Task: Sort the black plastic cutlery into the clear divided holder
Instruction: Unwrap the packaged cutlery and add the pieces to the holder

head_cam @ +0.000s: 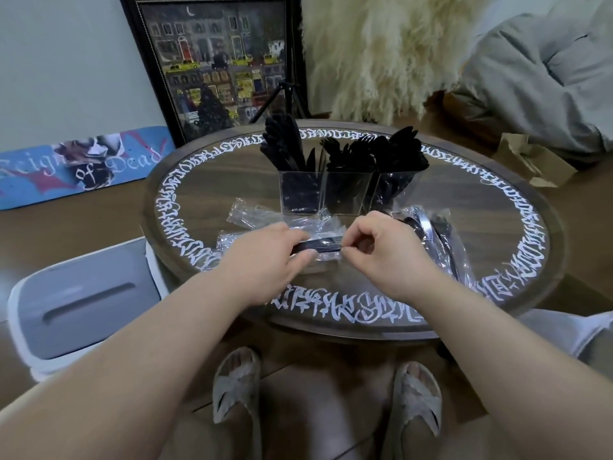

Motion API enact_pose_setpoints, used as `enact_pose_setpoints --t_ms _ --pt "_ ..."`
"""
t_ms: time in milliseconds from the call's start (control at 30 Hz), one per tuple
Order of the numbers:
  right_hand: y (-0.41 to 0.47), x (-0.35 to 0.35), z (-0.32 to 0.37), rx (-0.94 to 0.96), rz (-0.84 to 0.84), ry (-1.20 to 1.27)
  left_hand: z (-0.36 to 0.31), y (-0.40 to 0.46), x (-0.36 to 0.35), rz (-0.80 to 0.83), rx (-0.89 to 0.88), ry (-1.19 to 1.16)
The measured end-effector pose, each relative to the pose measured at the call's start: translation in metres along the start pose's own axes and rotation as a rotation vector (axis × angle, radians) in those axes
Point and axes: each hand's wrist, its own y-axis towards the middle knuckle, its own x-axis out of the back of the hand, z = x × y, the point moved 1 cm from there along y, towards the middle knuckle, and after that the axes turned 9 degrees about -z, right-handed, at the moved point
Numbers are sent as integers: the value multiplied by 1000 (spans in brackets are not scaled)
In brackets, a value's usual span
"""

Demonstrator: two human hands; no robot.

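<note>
Just in front of the clear holder [326,193], which stands on the round table [517,194] stuffed with black cutlery, both hands grip one wrapped black utensil [320,246]. The left hand [265,257] curls round its handle end; the right hand [381,247] pinches the wrapper [326,225] at the other end.

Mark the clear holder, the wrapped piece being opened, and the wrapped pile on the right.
clear holder [345,195], head view, front wall of middle compartment.
wrapped piece [323,246], head view, black part showing between both hands.
wrapped pile [442,239], head view, plastic over black handles.
</note>
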Motion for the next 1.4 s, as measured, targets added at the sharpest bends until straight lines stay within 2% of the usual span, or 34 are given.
enact_pose_setpoints --t_ms 200,333,567,700,767,833,900,967,1000,1067,1167,1400 --pt "8 -4 1 -10 -21 -12 1 5 0 -72 -5 -51" --pt "13 -4 2 -105 -39 101 6 7 0 -119 18 -21" --pt "21 -3 -3 -469 -111 542 10 10 0 -105 48 -33" --pt "25 0 -2 -699 -151 906 11 12 1 -84 69 -60" --pt "25 1 -3 -817 -147 986 11 13 0 -79 65 -69" --pt "26 0 -6 -917 -208 959 11 13 -1 -77 64 -74" --pt "28 4 -10 -819 -400 706 12 13 -1 -72 67 -70" --pt "30 12 -7 -537 -534 368 12 13 -1 -59 72 -54" --pt "29 13 -3 -413 -512 292 12 12 -1 -54 72 -48" --pt "27 9 2 -308 -351 223 10 12 0 -50 62 -51" --pt "25 0 -2 -325 -148 151 5 11 0 -53 40 -84" --pt "23 -1 -4 -406 -10 312 4 13 -2 -47 26 -77"
